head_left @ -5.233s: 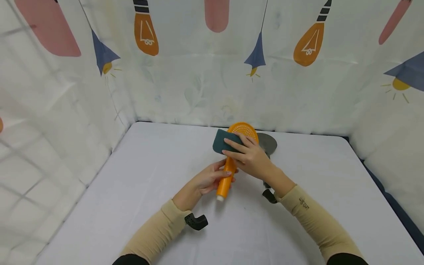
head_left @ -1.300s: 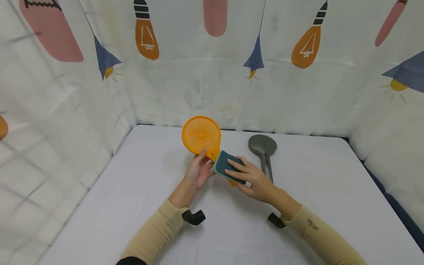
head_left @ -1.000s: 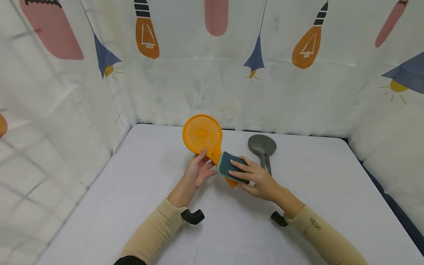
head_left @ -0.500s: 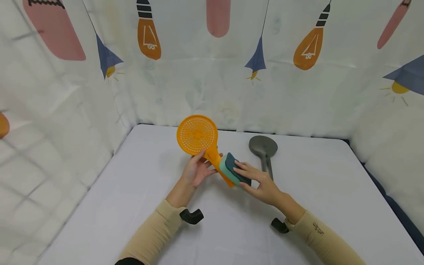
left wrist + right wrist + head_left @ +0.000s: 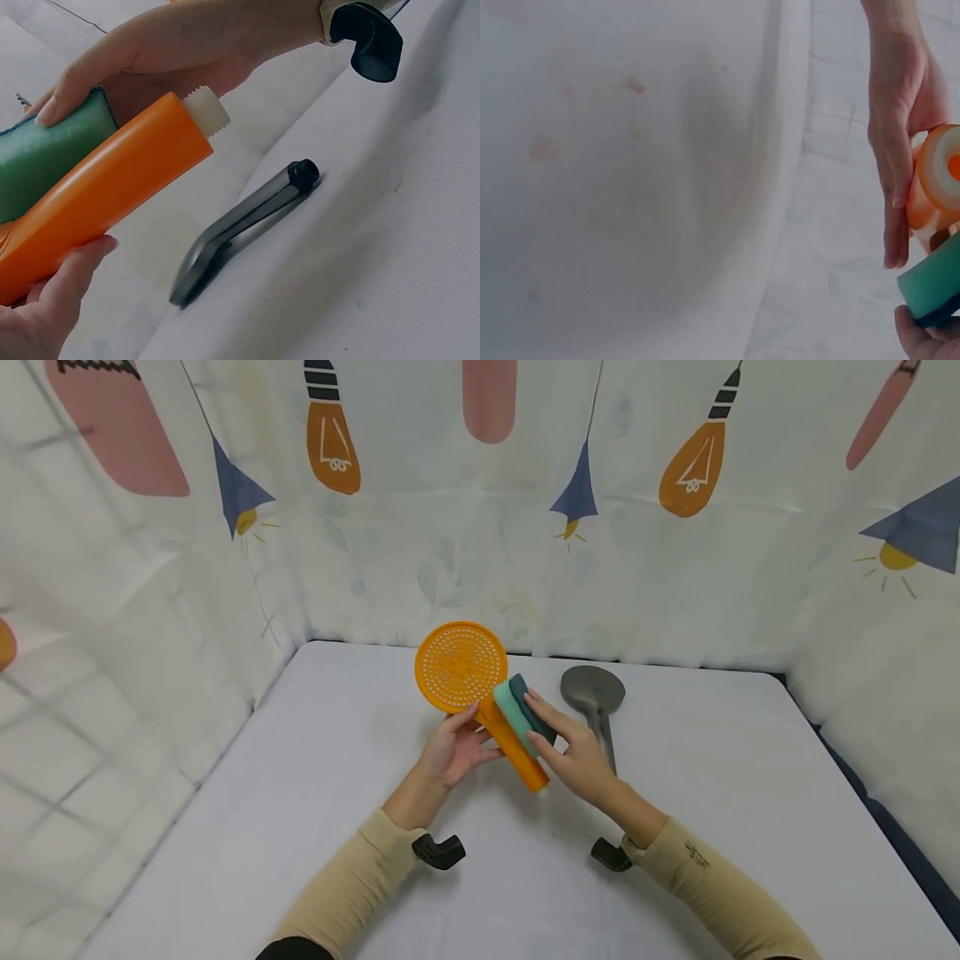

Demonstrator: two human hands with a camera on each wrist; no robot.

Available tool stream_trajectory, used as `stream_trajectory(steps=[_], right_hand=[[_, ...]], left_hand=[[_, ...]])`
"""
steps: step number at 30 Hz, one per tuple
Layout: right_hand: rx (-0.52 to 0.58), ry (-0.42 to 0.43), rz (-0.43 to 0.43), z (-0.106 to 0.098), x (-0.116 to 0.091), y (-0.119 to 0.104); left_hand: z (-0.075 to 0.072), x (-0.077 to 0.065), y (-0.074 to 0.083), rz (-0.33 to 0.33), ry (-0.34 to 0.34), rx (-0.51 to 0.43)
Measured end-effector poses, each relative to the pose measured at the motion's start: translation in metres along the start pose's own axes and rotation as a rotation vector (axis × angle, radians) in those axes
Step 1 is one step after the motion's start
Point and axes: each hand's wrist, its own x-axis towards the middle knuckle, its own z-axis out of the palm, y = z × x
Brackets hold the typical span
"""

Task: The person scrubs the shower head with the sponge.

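Note:
Near the middle of the head view, my left hand (image 5: 453,752) grips an orange handheld shower head (image 5: 459,667) by its neck. Its round perforated face is at the upper left and the handle slants down to the right. My right hand (image 5: 581,764) pinches a green sponge (image 5: 513,708) with a dark scouring layer, its green side laid along the handle. In the left wrist view, the white threaded end (image 5: 206,110) sticks out of the handle. The right wrist view catches the sponge (image 5: 934,285) and the handle's round end (image 5: 930,169) at its right edge.
A grey shower head (image 5: 592,689) lies on the white-covered table (image 5: 337,710), behind my right hand; its threaded end shows in the left wrist view. A patterned white curtain (image 5: 420,543) hangs beyond the table's far edge. Each wrist carries a black camera mount (image 5: 438,852).
Earlier the sponge covered the orange face while my left hand held the handle; now that hand holds the neck. Lately my right hand slid the sponge up the handle and tipped it on edge.

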Motion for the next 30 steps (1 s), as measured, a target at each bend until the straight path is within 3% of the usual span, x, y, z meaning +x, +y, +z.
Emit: stream_trajectory(steps=[5,10,17,30], right_hand=[[0.003,0.033,0.021,0.002,0.007,-0.004],[0.047,0.105,0.016,0.002,0.017,-0.005],[0.161,0.112,0.115,-0.003,0.027,-0.007],[0.091,-0.073,0.059,-0.006,0.009,-0.002]], left_hand=[[-0.001,-0.001,0.001,-0.011,-0.003,-0.013],[-0.001,-0.003,-0.001,-0.041,-0.051,-0.009],[0.002,-0.004,-0.008,-0.08,-0.097,0.009],[0.001,0.004,-0.001,0.038,0.081,0.002]])
